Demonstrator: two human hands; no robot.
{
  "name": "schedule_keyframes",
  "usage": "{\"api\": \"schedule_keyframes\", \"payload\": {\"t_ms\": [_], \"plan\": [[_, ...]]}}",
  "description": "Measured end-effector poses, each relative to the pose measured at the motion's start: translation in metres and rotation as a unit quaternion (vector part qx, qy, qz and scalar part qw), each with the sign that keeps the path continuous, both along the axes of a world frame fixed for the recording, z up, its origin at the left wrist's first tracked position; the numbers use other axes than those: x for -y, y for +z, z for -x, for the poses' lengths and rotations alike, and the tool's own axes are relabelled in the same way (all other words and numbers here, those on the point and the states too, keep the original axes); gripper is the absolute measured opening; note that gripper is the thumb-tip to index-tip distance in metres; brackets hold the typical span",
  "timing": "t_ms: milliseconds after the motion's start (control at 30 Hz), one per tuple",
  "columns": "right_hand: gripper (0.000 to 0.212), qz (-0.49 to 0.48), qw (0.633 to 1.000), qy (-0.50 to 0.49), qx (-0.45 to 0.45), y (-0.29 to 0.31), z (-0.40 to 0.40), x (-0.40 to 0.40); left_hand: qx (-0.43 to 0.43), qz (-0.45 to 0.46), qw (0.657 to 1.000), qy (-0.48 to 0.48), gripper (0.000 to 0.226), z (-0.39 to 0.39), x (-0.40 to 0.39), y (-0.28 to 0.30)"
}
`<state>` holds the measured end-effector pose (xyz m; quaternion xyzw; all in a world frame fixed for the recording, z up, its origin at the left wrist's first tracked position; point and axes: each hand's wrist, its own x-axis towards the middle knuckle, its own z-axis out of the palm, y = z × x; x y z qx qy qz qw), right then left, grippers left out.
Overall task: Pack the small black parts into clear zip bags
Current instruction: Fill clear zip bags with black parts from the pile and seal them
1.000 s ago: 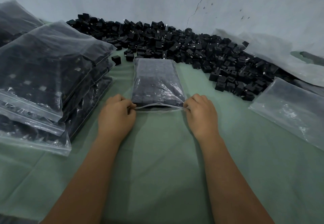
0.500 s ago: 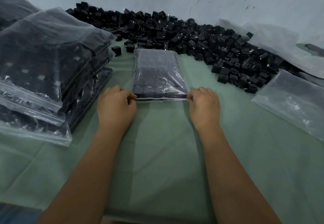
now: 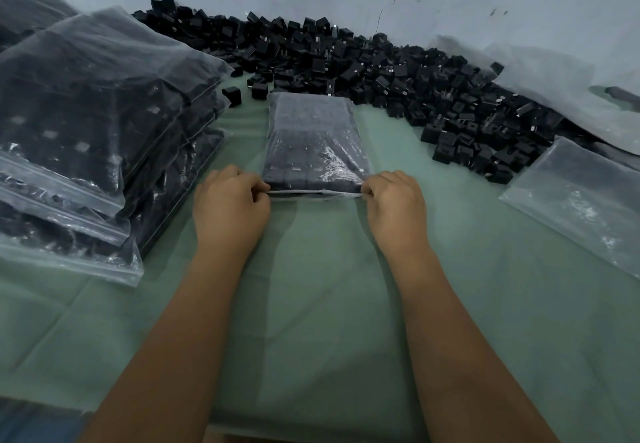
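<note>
Bag [image 3: 313,144] mouth pinched between both hands [image 3: 231,204] [image 3: 395,202]

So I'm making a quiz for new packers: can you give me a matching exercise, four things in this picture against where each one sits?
Things:
1. filled bag
2. stack of packed bags
3. loose black parts
4. empty bags

Places:
A. heaped along the wall at the back
B. lying flat at the right edge of the cloth
C. piled at the left
D. in the middle, its near edge pinched by the left hand and right hand

Pairs: 1-D, 2-C, 3-A, 4-B
</note>
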<state>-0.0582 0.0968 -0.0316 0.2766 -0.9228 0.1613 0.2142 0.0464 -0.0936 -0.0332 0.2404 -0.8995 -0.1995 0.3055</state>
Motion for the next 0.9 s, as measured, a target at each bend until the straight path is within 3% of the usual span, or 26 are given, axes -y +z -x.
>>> {"api": "schedule_keyframes", "payload": {"t_ms": [200,400,600,900], "plan": [[0.018,-0.006,0.999,0.032,-0.032,0.0,-0.006,0.008,0.009,-0.004,1.0,-0.009,0.018,0.002,0.001,0.0],[0.017,-0.007,1.0,0.018,0.012,-0.001,-0.004,0.012,0.003,-0.008,1.0,0.009,0.017,0.002,0.002,-0.002],[0.018,-0.021,0.998,0.046,-0.026,0.001,-0.009,0.017,0.002,-0.011,1.0,0.005,0.016,0.003,0.003,-0.003],[0.02,-0.032,0.999,0.037,0.003,0.002,-0.006,0.019,0.0,-0.023,1.0,0.003,0.017,0.003,0.004,-0.003]]}}
